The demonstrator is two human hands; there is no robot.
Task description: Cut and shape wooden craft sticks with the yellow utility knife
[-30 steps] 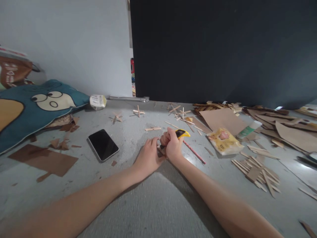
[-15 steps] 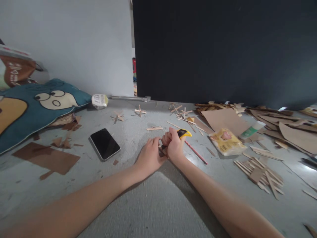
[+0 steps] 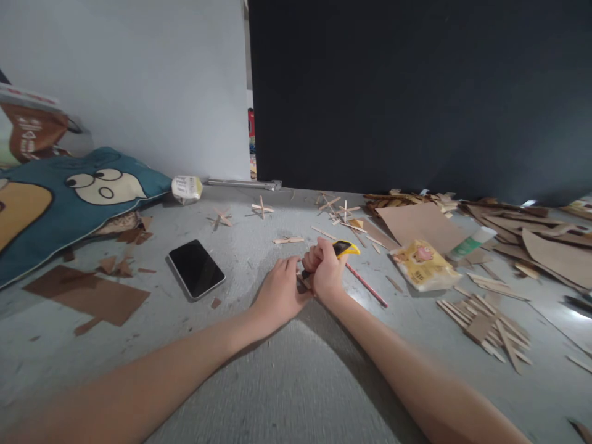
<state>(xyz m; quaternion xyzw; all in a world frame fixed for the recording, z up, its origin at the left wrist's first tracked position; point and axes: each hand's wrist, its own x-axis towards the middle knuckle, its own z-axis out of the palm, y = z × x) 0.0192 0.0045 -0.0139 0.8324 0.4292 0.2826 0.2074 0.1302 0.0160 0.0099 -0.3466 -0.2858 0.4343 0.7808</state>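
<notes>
My right hand point(image 3: 327, 274) is closed around a yellow and black utility knife point(image 3: 346, 248), whose handle end sticks out above the fist. Pressed close against it, my left hand point(image 3: 282, 285) has its fingers bent over a small piece of wooden stick point(image 3: 304, 281), mostly hidden between the hands. The knife's tip points down and left, toward that piece; whether it touches cannot be seen. A red striped pencil point(image 3: 366, 285) lies just right of my right hand. Beyond the hands rests a flat wooden craft stick point(image 3: 288, 240).
A smartphone point(image 3: 196, 269) and brown cardboard point(image 3: 87, 295) lie left, near a blue cartoon pillow point(image 3: 92, 185). To the right are a yellow packet point(image 3: 423, 265), a glue stick point(image 3: 472, 243) and a pile of craft sticks point(image 3: 485, 324). Crossed sticks point(image 3: 262, 208) stand at the back.
The knife in my right hand has shifted very slightly to the right. My left hand stays in place, and the things on the table have not moved.
</notes>
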